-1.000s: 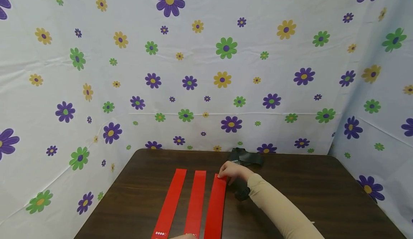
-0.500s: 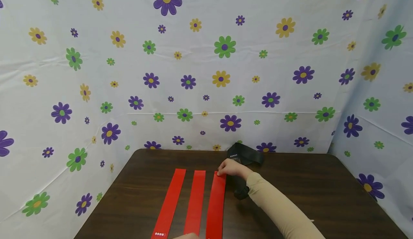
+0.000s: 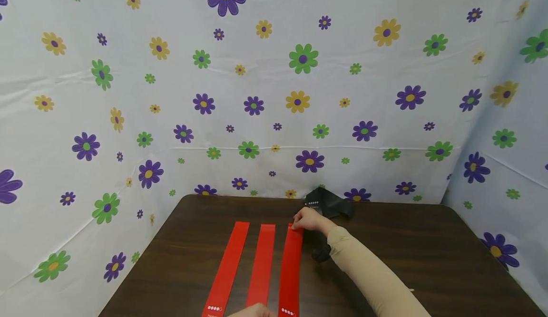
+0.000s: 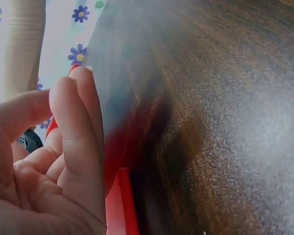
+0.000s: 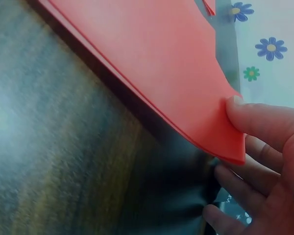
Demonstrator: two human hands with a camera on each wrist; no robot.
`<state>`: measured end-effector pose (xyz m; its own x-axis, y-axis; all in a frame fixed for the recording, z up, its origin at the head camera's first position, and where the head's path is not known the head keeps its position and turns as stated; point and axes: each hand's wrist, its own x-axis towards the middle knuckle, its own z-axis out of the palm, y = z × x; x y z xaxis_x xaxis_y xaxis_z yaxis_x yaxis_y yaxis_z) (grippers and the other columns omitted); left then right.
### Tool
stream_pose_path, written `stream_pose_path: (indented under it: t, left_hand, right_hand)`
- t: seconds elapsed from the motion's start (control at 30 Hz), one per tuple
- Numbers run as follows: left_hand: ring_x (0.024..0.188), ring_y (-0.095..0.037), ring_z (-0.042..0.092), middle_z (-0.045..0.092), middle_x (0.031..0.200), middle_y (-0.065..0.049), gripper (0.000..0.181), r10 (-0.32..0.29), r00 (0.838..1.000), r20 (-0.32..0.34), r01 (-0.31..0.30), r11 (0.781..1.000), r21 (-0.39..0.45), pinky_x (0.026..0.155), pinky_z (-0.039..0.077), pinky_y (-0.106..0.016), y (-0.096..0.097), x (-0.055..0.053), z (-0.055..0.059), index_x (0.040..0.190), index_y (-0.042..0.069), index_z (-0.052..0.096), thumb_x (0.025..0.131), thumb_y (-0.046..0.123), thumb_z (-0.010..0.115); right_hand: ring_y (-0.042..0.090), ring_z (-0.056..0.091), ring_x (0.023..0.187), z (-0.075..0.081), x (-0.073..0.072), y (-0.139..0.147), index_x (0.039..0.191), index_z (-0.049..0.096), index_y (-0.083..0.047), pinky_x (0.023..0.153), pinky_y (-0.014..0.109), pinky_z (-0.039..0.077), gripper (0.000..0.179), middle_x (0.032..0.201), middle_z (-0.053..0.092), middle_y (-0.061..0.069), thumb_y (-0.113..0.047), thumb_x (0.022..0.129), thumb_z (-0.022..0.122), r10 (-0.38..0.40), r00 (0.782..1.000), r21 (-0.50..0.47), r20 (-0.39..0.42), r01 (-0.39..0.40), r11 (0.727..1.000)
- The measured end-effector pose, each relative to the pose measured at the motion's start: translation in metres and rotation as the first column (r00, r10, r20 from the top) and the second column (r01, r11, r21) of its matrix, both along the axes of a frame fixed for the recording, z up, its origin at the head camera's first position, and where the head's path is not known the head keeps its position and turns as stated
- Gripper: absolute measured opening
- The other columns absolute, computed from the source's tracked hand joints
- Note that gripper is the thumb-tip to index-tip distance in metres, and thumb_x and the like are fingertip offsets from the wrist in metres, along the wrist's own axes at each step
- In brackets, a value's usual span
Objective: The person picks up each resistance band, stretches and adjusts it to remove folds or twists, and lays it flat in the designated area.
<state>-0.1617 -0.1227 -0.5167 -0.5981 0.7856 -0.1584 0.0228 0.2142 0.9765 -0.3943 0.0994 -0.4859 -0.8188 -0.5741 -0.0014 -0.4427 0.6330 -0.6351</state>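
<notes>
Three long red resistance bands lie side by side on the dark wooden table in the head view: a left band (image 3: pixel 227 269), a middle band (image 3: pixel 262 264) and a right band (image 3: pixel 291 264). My right hand (image 3: pixel 309 221) pinches the far end of the right band, thumb on top and fingers beneath; in the right wrist view that end (image 5: pixel 186 98) curves up off the table. At the bottom edge of the head view shows part of my left hand (image 3: pixel 256 311). In the left wrist view its fingertips meet at a sliver of red band (image 4: pixel 74 67).
A folded black resistance band (image 3: pixel 331 204) with white dots lies at the table's back edge, just beyond my right hand. A dark device (image 3: pixel 321 253) sits at my right wrist. Flowered white cloth (image 3: pixel 274 84) hangs behind the table (image 3: pixel 411 241) and along both sides.
The right red band has shifted away from me and slightly right, with both hands moving along; its white dots now show. The black band's upper part has risen behind my right hand.
</notes>
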Motion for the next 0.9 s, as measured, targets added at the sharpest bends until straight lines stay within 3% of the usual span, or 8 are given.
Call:
stream_pose_path:
  t: [0.33,0.4,0.53,0.6,0.63,0.7,0.8,0.9]
  left_hand:
    - [0.051,-0.002,0.048,0.059,0.063,0.007,0.033,0.073,0.986,0.148,-0.071,0.997,-0.021,0.047,0.037,-0.019,-0.012,-0.026,-0.064,0.095,0.010,0.076,0.090,0.041,0.065]
    - [0.051,-0.002,0.048,0.059,0.063,0.008,0.036,0.077,0.986,0.149,-0.075,0.997,-0.019,0.046,0.037,-0.019,-0.010,-0.023,-0.056,0.094,0.008,0.076,0.090,0.041,0.065]
    - [0.048,-0.002,0.044,0.057,0.060,0.009,0.032,0.084,0.988,0.128,-0.080,0.996,-0.035,0.044,0.035,-0.020,-0.007,-0.024,-0.060,0.093,0.009,0.077,0.091,0.039,0.064]
    - [0.046,-0.003,0.042,0.055,0.058,0.008,0.032,0.090,0.988,0.122,-0.085,0.995,-0.050,0.043,0.033,-0.021,-0.006,-0.025,-0.062,0.093,0.009,0.077,0.091,0.038,0.064]
    - [0.046,-0.003,0.042,0.057,0.059,0.009,0.029,0.089,0.989,0.119,-0.083,0.995,-0.056,0.043,0.034,-0.022,-0.007,-0.029,-0.072,0.093,0.015,0.078,0.090,0.040,0.065]
    - [0.046,-0.002,0.042,0.057,0.059,0.009,0.030,0.086,0.990,0.114,-0.080,0.995,-0.054,0.043,0.034,-0.021,-0.007,-0.029,-0.071,0.094,0.014,0.078,0.090,0.041,0.065]
    - [0.047,0.001,0.043,0.057,0.059,0.011,0.032,0.083,0.993,0.084,-0.078,0.995,-0.058,0.044,0.034,-0.018,-0.006,-0.027,-0.063,0.096,0.010,0.078,0.091,0.039,0.064]
    - [0.046,0.001,0.039,0.052,0.057,0.012,0.039,0.082,0.996,0.032,-0.081,0.996,-0.049,0.043,0.031,-0.018,-0.002,-0.019,-0.041,0.090,-0.004,0.073,0.092,0.033,0.063]
  right_hand:
    - [0.020,0.063,0.090,0.005,-0.009,0.006,0.074,0.071,-0.003,0.067,0.026,0.045,0.012,0.110,0.068,0.019,-0.012,0.081,0.073,-0.028,1.000,-0.023,-0.004,0.028,0.999]
    - [0.020,0.063,0.088,0.004,-0.010,0.006,0.073,0.071,-0.003,0.064,0.026,0.042,0.013,0.110,0.068,0.019,-0.012,0.081,0.073,-0.024,1.000,-0.038,0.001,0.025,0.999]
    - [0.018,0.061,0.083,-0.003,-0.010,0.007,0.070,0.069,-0.003,0.062,0.025,0.038,0.015,0.107,0.069,0.018,-0.012,0.081,0.073,-0.023,1.000,-0.050,-0.016,0.022,0.998]
    - [0.015,0.057,0.075,-0.008,-0.009,0.006,0.068,0.068,-0.004,0.061,0.024,0.037,0.016,0.098,0.070,0.013,-0.012,0.080,0.074,-0.030,0.999,-0.051,-0.032,0.028,0.998]
    - [0.014,0.054,0.072,-0.010,-0.009,0.006,0.067,0.067,-0.005,0.060,0.023,0.037,0.016,0.092,0.069,0.010,-0.012,0.080,0.074,-0.034,0.999,-0.053,-0.042,0.032,0.998]
    - [0.010,0.044,0.063,-0.014,-0.009,0.005,0.065,0.065,-0.006,0.057,0.023,0.033,0.018,0.078,0.064,0.003,-0.012,0.080,0.074,-0.038,0.998,-0.053,-0.050,0.035,0.998]
    - [0.010,0.038,0.056,-0.017,-0.010,0.006,0.061,0.062,-0.008,0.054,0.024,0.029,0.021,0.062,0.049,-0.004,-0.012,0.077,0.074,-0.015,0.997,-0.093,-0.076,0.008,0.996]
    - [0.009,0.034,0.050,-0.021,-0.013,0.007,0.055,0.055,-0.013,0.050,0.026,0.026,0.029,0.054,0.039,-0.007,-0.013,0.077,0.073,0.041,0.992,-0.138,-0.115,-0.057,0.989]
